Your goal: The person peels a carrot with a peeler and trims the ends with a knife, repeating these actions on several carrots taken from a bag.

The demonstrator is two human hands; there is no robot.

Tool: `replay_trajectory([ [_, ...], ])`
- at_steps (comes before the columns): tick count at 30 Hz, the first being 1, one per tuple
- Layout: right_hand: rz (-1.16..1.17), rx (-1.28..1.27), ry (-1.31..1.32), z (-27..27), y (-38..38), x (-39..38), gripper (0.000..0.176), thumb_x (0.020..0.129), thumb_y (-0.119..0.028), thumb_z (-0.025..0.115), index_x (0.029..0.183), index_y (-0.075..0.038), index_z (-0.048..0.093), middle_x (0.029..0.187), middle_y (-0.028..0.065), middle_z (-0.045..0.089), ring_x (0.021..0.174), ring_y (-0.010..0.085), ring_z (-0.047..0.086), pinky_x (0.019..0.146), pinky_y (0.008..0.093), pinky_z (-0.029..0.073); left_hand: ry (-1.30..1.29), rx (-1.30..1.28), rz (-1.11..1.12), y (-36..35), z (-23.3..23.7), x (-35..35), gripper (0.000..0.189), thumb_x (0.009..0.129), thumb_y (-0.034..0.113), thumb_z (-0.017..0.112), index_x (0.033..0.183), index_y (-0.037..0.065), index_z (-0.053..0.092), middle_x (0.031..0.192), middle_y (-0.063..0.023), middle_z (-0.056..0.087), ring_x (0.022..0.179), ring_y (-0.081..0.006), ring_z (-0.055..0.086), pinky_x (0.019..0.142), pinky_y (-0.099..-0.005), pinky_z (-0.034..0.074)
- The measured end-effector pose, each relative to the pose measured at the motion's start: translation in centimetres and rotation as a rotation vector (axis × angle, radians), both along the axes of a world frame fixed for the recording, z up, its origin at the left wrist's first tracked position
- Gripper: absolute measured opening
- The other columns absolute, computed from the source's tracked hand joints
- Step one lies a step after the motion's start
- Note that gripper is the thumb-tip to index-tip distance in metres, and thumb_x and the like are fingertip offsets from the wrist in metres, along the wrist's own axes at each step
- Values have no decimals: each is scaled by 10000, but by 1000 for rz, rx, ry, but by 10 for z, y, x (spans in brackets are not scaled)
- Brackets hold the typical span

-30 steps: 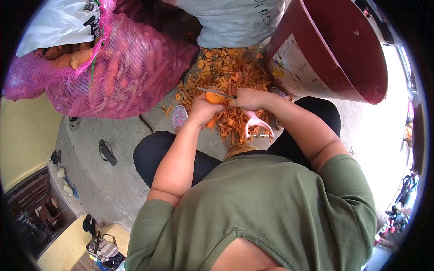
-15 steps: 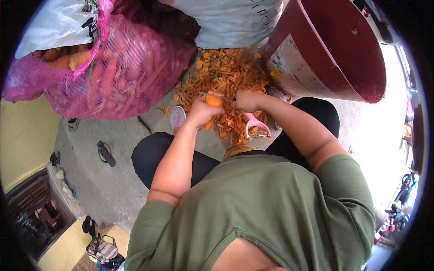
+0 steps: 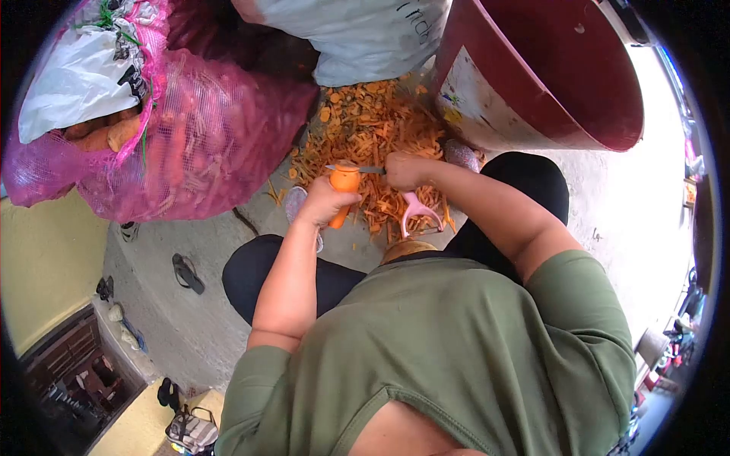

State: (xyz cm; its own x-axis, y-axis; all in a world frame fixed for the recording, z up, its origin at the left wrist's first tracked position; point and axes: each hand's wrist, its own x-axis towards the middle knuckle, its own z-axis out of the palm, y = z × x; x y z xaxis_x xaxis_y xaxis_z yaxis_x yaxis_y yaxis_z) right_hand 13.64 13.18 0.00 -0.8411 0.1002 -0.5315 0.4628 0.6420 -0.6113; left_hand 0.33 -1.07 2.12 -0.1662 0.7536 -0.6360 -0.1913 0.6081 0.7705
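Your left hand (image 3: 323, 204) is closed around the lower part of the carrot (image 3: 344, 181), so its top pokes up free for the blade. Your right hand (image 3: 407, 171) is closed on a knife (image 3: 356, 169). The blade lies flat across the carrot's top and touches it. A pink peeler (image 3: 418, 210) hangs under that same hand, I think tucked there to stay close by. You hold the carrot just over the near edge of the pile of peels (image 3: 372, 118), likely so scraps drop onto it. Right of the pile, a big red tub (image 3: 547, 83) leans in close. Left of the pile bulges a pink net sack (image 3: 198, 129) of carrots. Behind the pile sits a white sack (image 3: 365, 34). That boxes the pile in on three sides. Open floor (image 3: 190, 304) lies only on its near side.
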Motion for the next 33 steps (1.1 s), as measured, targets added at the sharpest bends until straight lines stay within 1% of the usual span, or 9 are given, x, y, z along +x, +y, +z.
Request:
replay_trajectory([
  [4, -62, 81, -168, -33, 22, 11, 338, 720, -264, 471, 712, 63, 555, 656, 244, 525, 623, 338, 538, 580, 406, 414, -20, 193, -106, -2, 2, 6, 235, 590, 33, 642, 788, 14, 517, 644, -37, 536, 524, -125, 516, 483, -252, 426],
  [8, 84, 184, -165, -70, 44, 20, 329, 708, -266, 487, 752, 52, 558, 703, 229, 550, 637, 343, 544, 589, 405, 417, -136, 176, 45, -3, -1, -2, 401, 625, 108, 700, 964, 32, 499, 841, -12, 544, 750, -110, 518, 681, -239, 418],
  [10, 90, 121, -135, -52, 35, 12, 328, 704, -269, 490, 753, 48, 559, 716, 226, 554, 646, 345, 545, 593, 408, 417, -160, 236, 179, 5, -2, -4, 451, 641, 110, 696, 1019, 26, 465, 892, -23, 533, 785, -115, 514, 703, -245, 414],
  [13, 17, -4, 5, -3, 25, -1, 326, 702, -290, 488, 729, 24, 571, 717, 239, 550, 683, 341, 545, 612, 413, 417, 14, 209, 63, 4, -9, -5, 500, 624, 95, 698, 1047, 14, 444, 921, -33, 529, 826, -127, 510, 717, -259, 411],
  [16, -99, -79, -185, 27, 10, -14, 353, 701, -308, 486, 726, 36, 562, 709, 239, 550, 697, 339, 542, 627, 410, 414, 130, 202, 62, 3, -10, -3, 466, 601, 59, 688, 1014, 9, 476, 903, -34, 546, 816, -128, 518, 714, -266, 412],
  [19, 2, -49, -148, 42, 1, -17, 394, 703, -319, 487, 730, 68, 552, 714, 232, 554, 706, 340, 544, 647, 395, 422, 8, 128, 21, 5, -12, -5, 404, 576, 35, 673, 950, 15, 521, 860, -39, 566, 794, -132, 531, 705, -261, 415],
  [23, 35, -15, -133, 50, 0, -17, 409, 717, -337, 483, 737, 65, 556, 736, 232, 555, 706, 335, 550, 635, 392, 427, 163, 141, -2, 8, -6, 2, 317, 587, 19, 656, 879, -9, 536, 778, -36, 561, 727, -124, 533, 647, -257, 427],
  [29, -45, 105, -210, -21, 31, -3, 378, 731, -323, 475, 772, 41, 570, 745, 231, 557, 681, 336, 557, 599, 411, 429, 266, 110, -84, 10, 5, 2, 419, 597, 68, 672, 975, 2, 504, 857, -31, 554, 782, -125, 522, 715, -254, 411],
  [33, 183, 206, -40, -49, 52, 6, 361, 728, -302, 464, 737, 46, 561, 657, 216, 543, 614, 350, 545, 572, 425, 419, 135, 260, 42, 8, 4, 3, 454, 624, 93, 678, 1021, 12, 471, 901, -32, 543, 819, -122, 513, 747, -256, 407],
])
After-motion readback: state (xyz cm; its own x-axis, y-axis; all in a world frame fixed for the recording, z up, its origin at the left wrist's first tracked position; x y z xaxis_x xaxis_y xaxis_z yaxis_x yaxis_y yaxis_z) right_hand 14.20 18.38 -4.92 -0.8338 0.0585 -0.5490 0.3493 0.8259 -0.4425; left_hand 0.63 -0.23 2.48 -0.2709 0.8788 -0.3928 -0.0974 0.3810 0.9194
